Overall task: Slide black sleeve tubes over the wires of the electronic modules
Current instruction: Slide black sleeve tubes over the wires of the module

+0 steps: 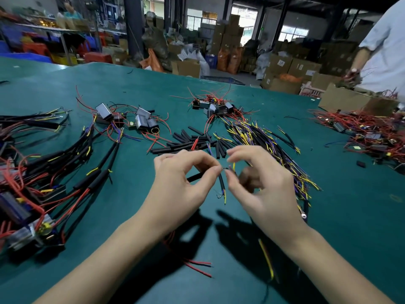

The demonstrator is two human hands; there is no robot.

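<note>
My left hand pinches a black sleeve tube between thumb and forefinger above the green table. A second black piece shows under its palm. My right hand pinches thin yellow and purple wire ends right at the tube's top end. More wire tips stick out of the tube's bottom. A pile of loose black sleeve tubes lies just beyond my hands. Grey electronic modules with red wires lie at the back left, and others at the back centre.
Sleeved harnesses with modules cover the left of the green table. A bundle of black, yellow and purple wires lies to the right. Another person stands at the far right by a cardboard box and a red wire heap.
</note>
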